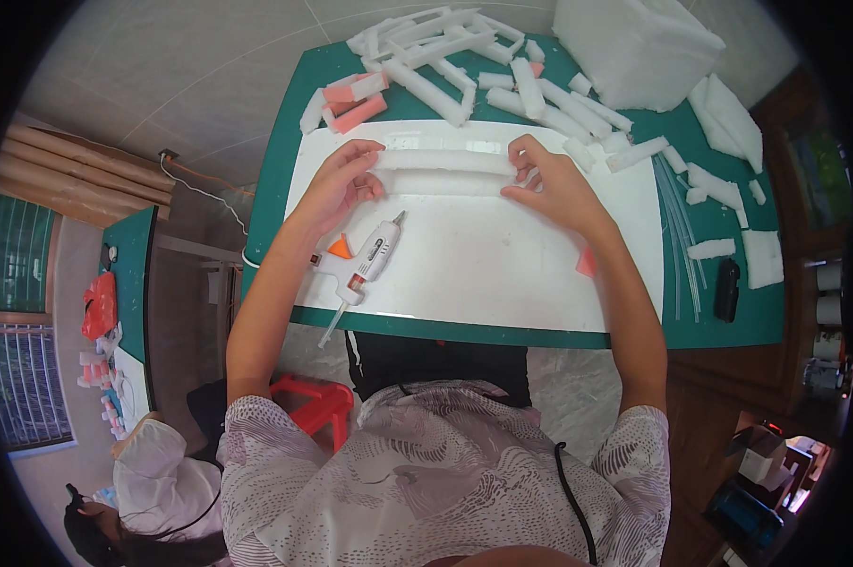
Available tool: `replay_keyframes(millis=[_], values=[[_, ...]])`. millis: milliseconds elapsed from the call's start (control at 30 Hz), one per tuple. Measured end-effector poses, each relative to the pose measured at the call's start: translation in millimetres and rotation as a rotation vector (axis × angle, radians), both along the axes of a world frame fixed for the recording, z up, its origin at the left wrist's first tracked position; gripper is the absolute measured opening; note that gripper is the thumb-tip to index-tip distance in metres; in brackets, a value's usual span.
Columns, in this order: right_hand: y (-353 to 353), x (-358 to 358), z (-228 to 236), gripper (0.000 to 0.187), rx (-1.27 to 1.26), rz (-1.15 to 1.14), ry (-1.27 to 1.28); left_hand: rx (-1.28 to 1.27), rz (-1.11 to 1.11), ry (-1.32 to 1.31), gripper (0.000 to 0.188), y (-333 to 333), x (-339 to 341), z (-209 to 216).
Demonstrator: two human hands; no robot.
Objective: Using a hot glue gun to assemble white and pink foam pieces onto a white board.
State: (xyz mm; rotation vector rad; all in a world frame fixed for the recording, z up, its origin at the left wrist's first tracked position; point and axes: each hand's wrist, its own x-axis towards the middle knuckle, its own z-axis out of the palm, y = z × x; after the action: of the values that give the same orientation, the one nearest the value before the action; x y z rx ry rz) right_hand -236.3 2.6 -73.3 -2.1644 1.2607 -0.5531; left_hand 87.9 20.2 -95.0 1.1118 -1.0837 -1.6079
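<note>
Two long white foam strips (pixel 445 182) lie side by side in front of me, with a narrow gap between them. My left hand (pixel 341 180) pinches their left ends. At the right ends, my right hand (pixel 551 184) grips with thumb and fingers. Fingers hide both ends, so I cannot tell whether the strips are joined into a frame. Below my left hand a white hot glue gun (pixel 375 253) with an orange trigger lies on the white board (pixel 483 265), a clear glue stick poking out of its back end.
Behind the board, white foam frames and strips (pixel 431 90) are heaped beside pink pieces (pixel 358 113). A large white foam block (pixel 634 52) stands back right. Clear glue sticks (pixel 682 241) and a black object (pixel 726 291) lie right. A red stool (pixel 318 406) and another person (pixel 162 482) are left.
</note>
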Motion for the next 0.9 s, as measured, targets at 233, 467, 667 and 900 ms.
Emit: replay_keyframes(millis=[233,467,667,900], values=[[0.0,-0.5,2.2,0.039,0.008,0.006,-0.008,-0.029,0.006,-0.055,0.027,-1.9,0.6,-3.7],[-0.6,-0.8,-1.9,0.038,-0.009,0.023,-0.019,-0.046,0.004,-0.152,0.027,-1.0,1.2,2.4],[0.2,1.3,0.3,0.038,-0.004,0.005,-0.004,-0.039,0.007,-0.182,0.027,-0.5,-2.0,5.0],[-1.0,0.4,-2.3,0.038,-0.012,0.002,-0.002,-0.046,-0.002,-0.186,0.028,-3.2,-0.2,1.6]])
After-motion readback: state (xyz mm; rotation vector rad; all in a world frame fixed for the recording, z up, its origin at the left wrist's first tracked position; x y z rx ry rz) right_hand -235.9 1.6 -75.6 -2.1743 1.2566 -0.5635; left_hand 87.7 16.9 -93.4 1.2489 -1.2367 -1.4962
